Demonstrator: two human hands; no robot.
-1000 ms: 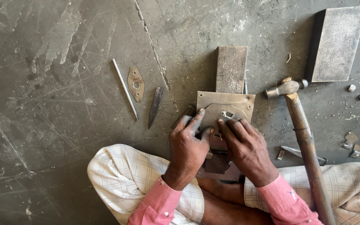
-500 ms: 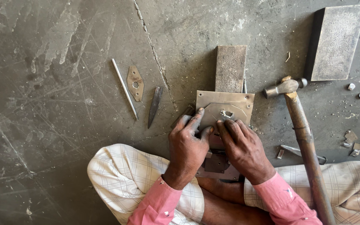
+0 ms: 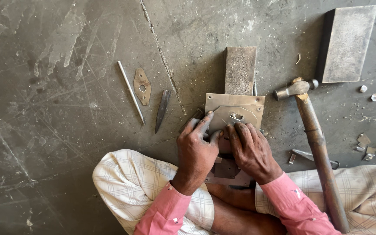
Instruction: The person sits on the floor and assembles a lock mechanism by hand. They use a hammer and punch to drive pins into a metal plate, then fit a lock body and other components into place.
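Note:
A square metal plate [image 3: 235, 102] with a small cut-out and corner holes lies on the concrete floor in front of me. My left hand [image 3: 196, 150] rests on its near left part, forefinger stretched onto the plate. My right hand [image 3: 251, 150] presses fingertips on the plate's near middle. Both hands lie flat on the metal and grip nothing that I can see. Another metal piece [image 3: 227, 172] shows under my wrists, between my knees.
A rectangular steel block [image 3: 240, 69] lies just beyond the plate. A wooden-handled hammer [image 3: 316, 143] lies at the right, a larger steel block [image 3: 347, 43] farther back. Left lie a thin rod [image 3: 130, 91], a small pointed plate with a hole [image 3: 142, 85] and a dark spike [image 3: 162, 109]. Metal scraps [image 3: 364, 143] are scattered right.
Both hands have stayed on the plate; the fingers have shifted only slightly. Nothing else has moved.

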